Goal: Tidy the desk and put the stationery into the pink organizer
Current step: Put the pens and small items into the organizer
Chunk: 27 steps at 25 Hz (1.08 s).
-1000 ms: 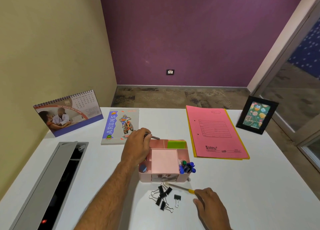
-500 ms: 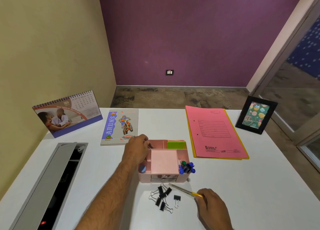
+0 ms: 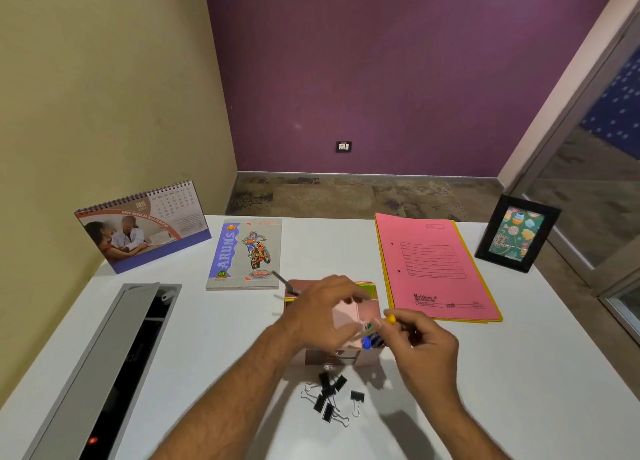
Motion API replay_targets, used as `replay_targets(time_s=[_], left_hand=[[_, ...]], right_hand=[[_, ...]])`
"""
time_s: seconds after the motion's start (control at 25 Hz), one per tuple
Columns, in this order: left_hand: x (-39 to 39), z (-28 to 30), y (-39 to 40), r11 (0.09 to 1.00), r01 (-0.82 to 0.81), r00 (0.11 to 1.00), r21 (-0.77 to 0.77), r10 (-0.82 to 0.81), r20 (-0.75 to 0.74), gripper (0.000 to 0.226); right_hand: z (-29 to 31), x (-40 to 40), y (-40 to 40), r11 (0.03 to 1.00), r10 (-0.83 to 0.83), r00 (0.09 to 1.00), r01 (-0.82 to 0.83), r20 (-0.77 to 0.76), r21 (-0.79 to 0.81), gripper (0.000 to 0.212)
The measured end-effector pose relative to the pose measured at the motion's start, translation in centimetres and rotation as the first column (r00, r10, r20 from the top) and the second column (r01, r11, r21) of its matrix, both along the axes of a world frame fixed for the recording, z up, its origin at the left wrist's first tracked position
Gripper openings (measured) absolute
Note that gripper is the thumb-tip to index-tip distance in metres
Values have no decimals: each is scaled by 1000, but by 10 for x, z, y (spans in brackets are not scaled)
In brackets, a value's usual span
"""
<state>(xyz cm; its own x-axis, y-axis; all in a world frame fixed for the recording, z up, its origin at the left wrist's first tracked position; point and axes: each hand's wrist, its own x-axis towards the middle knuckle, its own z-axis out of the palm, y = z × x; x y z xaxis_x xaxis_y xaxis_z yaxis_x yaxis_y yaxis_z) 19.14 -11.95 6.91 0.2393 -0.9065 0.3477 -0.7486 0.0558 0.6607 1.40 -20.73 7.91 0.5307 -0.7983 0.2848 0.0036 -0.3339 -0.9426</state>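
Observation:
The pink organizer (image 3: 346, 357) stands mid-desk, mostly covered by my hands. My left hand (image 3: 322, 312) hovers over its top, blurred, with the fingertips reaching right towards my right hand; whether it holds anything is unclear. My right hand (image 3: 424, 343) pinches a thin pen with a yellow end (image 3: 390, 318) over the organizer's right side. A grey pen (image 3: 284, 281) sticks out of the back left compartment. Blue pins (image 3: 371, 341) show in the right compartment. Several black binder clips (image 3: 329, 398) lie on the desk in front of the organizer.
A notebook with a motorbike cover (image 3: 246, 253) lies behind the organizer, with a desk calendar (image 3: 142, 225) to its left. Pink and yellow folders (image 3: 436, 269) lie at the right, next to a black picture frame (image 3: 516, 234). A grey cable tray (image 3: 104, 366) opens at the left.
My right hand lifted the yellow-ended pen off the desk up to the organizer. My left hand let go of the grey pen, which now stands in the organizer, and moved right.

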Motion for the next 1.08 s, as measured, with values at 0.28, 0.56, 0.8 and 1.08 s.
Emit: replay_targets(time_s=[0.28, 0.56, 0.8, 1.08], left_hand=[[-16, -9, -16, 957, -46, 990, -286, 82, 116, 23], [19, 7, -15, 812, -577, 789, -86, 528, -314, 33], [37, -5, -11, 736, -675, 707, 45, 663, -248, 21], [42, -16, -9, 715, -690, 686, 113, 695, -216, 16]], right_hand=[[13, 17, -1, 1000, -5, 999, 5, 47, 9, 23], [-108, -38, -14, 964, -168, 861, 41, -481, -264, 52], [-195, -84, -18, 930, -283, 410, -105, -867, -353, 77], [-200, -85, -17, 919, -320, 384, -97, -866, -382, 81]])
